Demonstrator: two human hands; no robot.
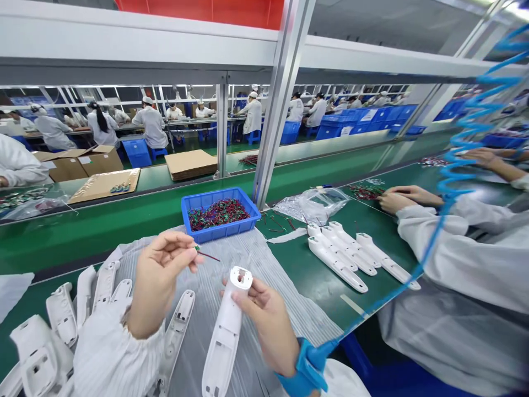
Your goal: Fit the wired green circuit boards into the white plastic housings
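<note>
My left hand point(159, 275) pinches a small green part with a dark red wire point(210, 256), held in the air above the grey sheet. Its thumb and forefinger meet on the green end. My right hand point(270, 322), with a blue band on the wrist, grips a white plastic housing point(223, 344) near its upper end. That housing stands tilted, its round end with a hole facing up and its hollow lower part towards me. Behind both hands sits a blue tray point(223, 234) full of similar wired parts. Another white housing point(177, 331) lies beside my left forearm.
Several white housings point(64, 314) lie at the left, and more point(336, 259) at the right. A plastic bag point(314, 204) rests behind those. A coiled blue cord point(438, 231) runs to my wristband. A person's hands point(407, 198) work at the right. A metal post point(281, 105) stands behind the tray.
</note>
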